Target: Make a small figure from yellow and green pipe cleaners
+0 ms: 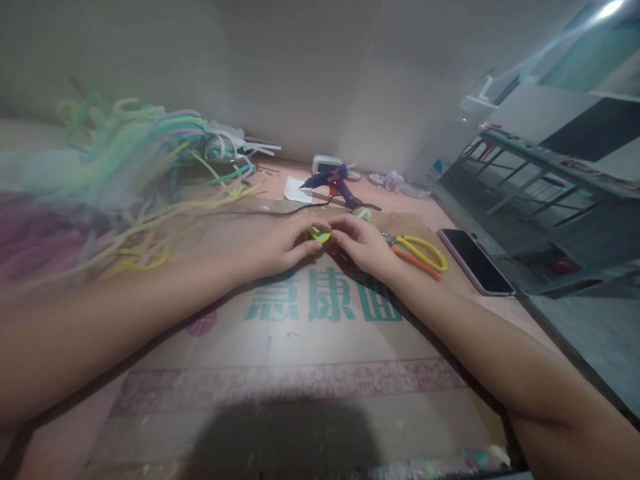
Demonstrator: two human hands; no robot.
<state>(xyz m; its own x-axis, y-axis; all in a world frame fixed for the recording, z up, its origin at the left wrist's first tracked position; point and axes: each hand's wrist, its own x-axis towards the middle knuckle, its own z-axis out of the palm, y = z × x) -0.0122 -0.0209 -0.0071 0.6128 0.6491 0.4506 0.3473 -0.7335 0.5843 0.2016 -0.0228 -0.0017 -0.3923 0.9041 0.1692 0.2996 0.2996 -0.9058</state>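
Over the middle of the cardboard, a small yellow-and-green piece [323, 237], apparently a bent pipe cleaner, is pinched between my fingertips. My left hand [286, 247] grips it from the left, thumb below and fingers above. From the other side, the closed fingertips of my right hand [361, 243] meet its right end. Part of the piece is hidden by the fingers. Just right of my right hand lie pliers [417, 253] with one yellow and one orange handle. A pale green curl [365, 215] shows behind that hand.
A blue hot glue gun [327, 179] with a lit red light rests at the back beside white paper [297, 190]. Blurred pastel pipe cleaners [145, 143] heap up at the left. A phone [477, 262] lies near the table's right edge. Printed cardboard [300, 347] covers the tabletop.
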